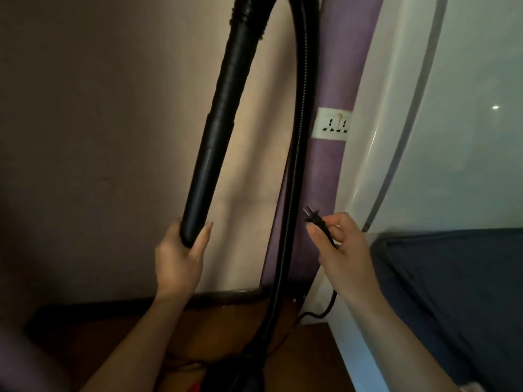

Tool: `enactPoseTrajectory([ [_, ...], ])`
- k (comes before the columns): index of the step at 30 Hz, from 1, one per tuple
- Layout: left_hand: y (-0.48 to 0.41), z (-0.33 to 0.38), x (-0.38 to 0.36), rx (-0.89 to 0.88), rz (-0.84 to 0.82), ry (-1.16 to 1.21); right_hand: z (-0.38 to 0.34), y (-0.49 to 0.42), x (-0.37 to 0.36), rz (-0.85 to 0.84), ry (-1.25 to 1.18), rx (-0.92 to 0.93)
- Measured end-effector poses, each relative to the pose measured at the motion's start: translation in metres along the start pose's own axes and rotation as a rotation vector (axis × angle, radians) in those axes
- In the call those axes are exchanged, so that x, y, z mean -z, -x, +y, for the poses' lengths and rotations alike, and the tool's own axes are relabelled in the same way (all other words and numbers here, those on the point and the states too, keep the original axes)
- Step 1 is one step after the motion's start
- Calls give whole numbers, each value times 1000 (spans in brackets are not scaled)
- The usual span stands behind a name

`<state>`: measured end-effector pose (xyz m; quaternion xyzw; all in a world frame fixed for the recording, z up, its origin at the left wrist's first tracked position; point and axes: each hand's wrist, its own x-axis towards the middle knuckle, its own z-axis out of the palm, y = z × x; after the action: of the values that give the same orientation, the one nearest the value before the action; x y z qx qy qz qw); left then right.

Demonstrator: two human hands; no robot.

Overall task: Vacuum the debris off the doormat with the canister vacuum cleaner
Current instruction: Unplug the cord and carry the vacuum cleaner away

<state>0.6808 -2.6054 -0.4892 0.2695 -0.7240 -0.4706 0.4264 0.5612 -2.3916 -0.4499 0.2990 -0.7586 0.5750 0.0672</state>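
My left hand (179, 258) grips the lower end of the black vacuum wand (215, 131), which rises and arches over at the top into the ribbed black hose (294, 154). That hose runs down to the dark canister (226, 372) at the bottom edge. My right hand (336, 244) pinches the black power plug (312, 217), its two prongs pointing up and left. The cord (325, 311) drops from that hand to the floor. A white wall socket (332, 124) sits above the plug on a purple strip. The doormat is out of view.
A beige wall fills the left. A dark skirting board (220, 295) meets the brown wooden floor (135, 335). At right stand a white curved panel (376, 154) and a dark blue cushioned surface (458, 292).
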Motion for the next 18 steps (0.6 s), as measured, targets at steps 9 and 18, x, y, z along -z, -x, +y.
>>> enactPoseTrajectory([
  [9, -2, -1, 35, 33, -88, 41, 26, 97, -44, -417, -116, -142],
  [18, 11, 2, 59, -15, -7, 73, 114, 189, -98, -539, 72, -404],
])
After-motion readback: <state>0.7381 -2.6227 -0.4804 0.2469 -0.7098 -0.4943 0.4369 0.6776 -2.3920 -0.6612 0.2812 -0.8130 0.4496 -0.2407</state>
